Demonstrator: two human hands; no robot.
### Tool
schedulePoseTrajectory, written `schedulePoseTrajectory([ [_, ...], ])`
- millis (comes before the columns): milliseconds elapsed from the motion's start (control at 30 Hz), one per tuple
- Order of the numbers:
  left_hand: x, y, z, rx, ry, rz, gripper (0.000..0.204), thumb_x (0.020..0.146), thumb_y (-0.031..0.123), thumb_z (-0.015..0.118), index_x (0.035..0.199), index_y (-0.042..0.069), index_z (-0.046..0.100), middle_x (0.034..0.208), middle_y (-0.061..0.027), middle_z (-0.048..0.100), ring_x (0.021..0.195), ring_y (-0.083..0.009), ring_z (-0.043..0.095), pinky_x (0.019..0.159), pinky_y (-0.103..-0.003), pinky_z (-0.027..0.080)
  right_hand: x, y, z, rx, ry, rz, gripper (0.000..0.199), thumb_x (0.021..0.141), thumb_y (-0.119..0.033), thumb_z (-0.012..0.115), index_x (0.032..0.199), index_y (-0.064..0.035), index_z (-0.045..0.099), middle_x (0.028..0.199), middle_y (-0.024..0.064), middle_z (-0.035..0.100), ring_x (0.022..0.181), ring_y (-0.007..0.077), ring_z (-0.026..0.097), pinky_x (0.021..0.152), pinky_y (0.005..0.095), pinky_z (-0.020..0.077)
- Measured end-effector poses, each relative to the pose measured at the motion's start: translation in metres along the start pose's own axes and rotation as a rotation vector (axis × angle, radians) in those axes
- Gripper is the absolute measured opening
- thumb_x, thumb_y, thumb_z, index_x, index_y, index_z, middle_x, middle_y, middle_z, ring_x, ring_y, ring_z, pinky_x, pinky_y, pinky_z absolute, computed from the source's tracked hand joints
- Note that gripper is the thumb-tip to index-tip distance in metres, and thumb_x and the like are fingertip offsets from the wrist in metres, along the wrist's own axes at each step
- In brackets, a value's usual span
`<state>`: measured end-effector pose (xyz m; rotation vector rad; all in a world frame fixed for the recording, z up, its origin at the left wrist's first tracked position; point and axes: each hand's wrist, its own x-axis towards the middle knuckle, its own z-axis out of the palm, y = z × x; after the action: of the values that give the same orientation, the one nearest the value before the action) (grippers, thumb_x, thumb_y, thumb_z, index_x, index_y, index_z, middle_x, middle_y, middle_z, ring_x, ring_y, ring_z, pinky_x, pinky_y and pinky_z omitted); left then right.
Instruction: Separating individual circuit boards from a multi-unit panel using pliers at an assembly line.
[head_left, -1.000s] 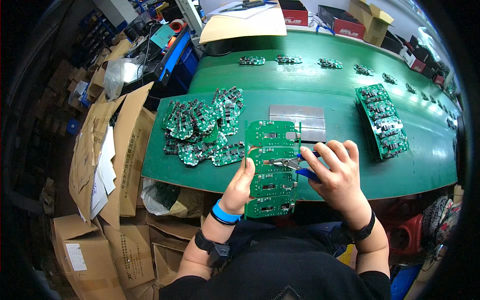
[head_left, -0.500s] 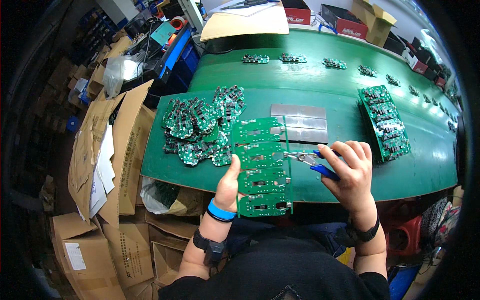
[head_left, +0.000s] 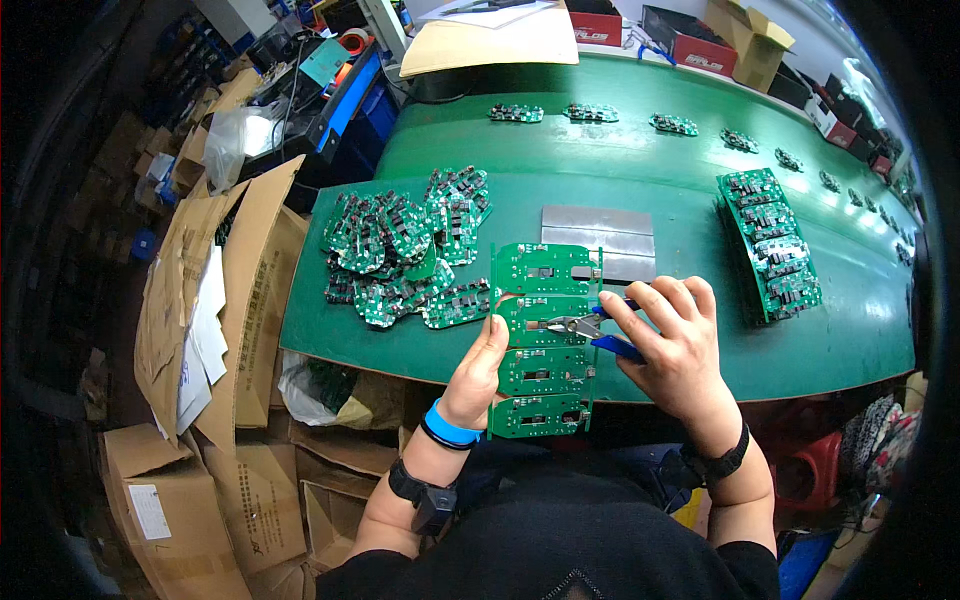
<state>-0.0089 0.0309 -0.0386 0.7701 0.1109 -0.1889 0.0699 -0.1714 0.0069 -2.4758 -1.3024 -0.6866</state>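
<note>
My left hand (head_left: 474,380) grips the left edge of a green circuit board panel (head_left: 540,372), thumb on its face. Several board sections are stacked down the panel, joined by thin side rails. My right hand (head_left: 672,345) is closed round the blue handles of a pair of cutting pliers (head_left: 618,346). The pliers' metal jaws lie over the second section from the top; whether they touch it I cannot tell. Left of the panel is a heap of loose green circuit boards (head_left: 385,240) with black components. Behind it lies a grey rectangular plate (head_left: 600,232), partly covered by the panel.
More board panels (head_left: 768,245) are stacked on the right of the green table (head_left: 690,350). Single boards (head_left: 590,113) stand in a row on the green surface further back. Cardboard boxes (head_left: 165,500) crowd the lower left. A red stool (head_left: 808,470) is at the lower right.
The panel and my left hand have shifted right. My right hand has come slightly left, and the plier jaws have moved from the panel's right edge to over its second section.
</note>
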Motion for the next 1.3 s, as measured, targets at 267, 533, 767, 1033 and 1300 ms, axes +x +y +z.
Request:
schedulePoseTrajectory([
  [267, 0.000, 0.001, 0.001, 0.052, 0.010, 0.007, 0.047, 0.098, 0.037, 0.024, 0.138, 0.010, 0.024, 0.129, -0.0130, 0.044, 0.111, -0.0250, 0.052, 0.088, -0.039, 0.049, 0.001, 0.000, -0.001, 0.009, 0.020, -0.004, 0.059, 0.048, -0.013, 0.073, 0.105, -0.0138, 0.060, 0.095, 0.0015, 0.055, 0.089, 0.0207, 0.052, 0.080, 0.0386, 0.0352],
  [533, 0.000, 0.003, 0.004, 0.091, 0.002, 0.009, 0.048, 0.098, 0.037, 0.024, 0.138, 0.010, 0.024, 0.128, -0.0132, 0.045, 0.111, -0.0243, 0.052, 0.088, -0.038, 0.050, 0.002, 0.002, -0.004, -0.020, -0.014, -0.033, 0.059, 0.052, -0.018, 0.074, 0.109, -0.0155, 0.058, 0.098, 0.0004, 0.054, 0.091, 0.0186, 0.051, 0.081, 0.0379, 0.0350],
  [767, -0.001, 0.004, 0.002, 0.110, -0.012, -0.008, 0.049, 0.099, 0.036, 0.024, 0.140, 0.012, 0.018, 0.130, -0.0120, 0.043, 0.114, -0.0211, 0.050, 0.090, -0.035, 0.048, 0.001, 0.004, -0.004, -0.019, -0.025, -0.050, 0.058, 0.052, -0.018, 0.074, 0.107, -0.0156, 0.058, 0.096, 0.0000, 0.054, 0.089, 0.0177, 0.051, 0.079, 0.0371, 0.0355],
  [1033, 0.000, 0.003, 0.003, 0.129, 0.051, 0.007, 0.049, 0.098, 0.038, 0.025, 0.138, 0.011, 0.022, 0.127, -0.0132, 0.046, 0.108, -0.0234, 0.054, 0.086, -0.038, 0.051, 0.000, 0.003, 0.001, -0.011, -0.002, -0.051, 0.057, 0.051, -0.017, 0.074, 0.106, -0.0153, 0.058, 0.096, -0.0004, 0.054, 0.087, 0.0171, 0.051, 0.077, 0.0368, 0.0356],
  [1300, 0.000, 0.000, -0.017, -0.061, -0.014, -0.070, 0.056, 0.097, 0.044, 0.022, 0.140, 0.008, 0.020, 0.133, -0.0156, 0.040, 0.111, -0.0289, 0.052, 0.086, -0.042, 0.051, -0.003, 0.009, -0.012, 0.051, 0.091, 0.063, 0.059, 0.045, -0.015, 0.074, 0.103, -0.0139, 0.062, 0.093, 0.0021, 0.055, 0.084, 0.0207, 0.051, 0.075, 0.0371, 0.0362],
])
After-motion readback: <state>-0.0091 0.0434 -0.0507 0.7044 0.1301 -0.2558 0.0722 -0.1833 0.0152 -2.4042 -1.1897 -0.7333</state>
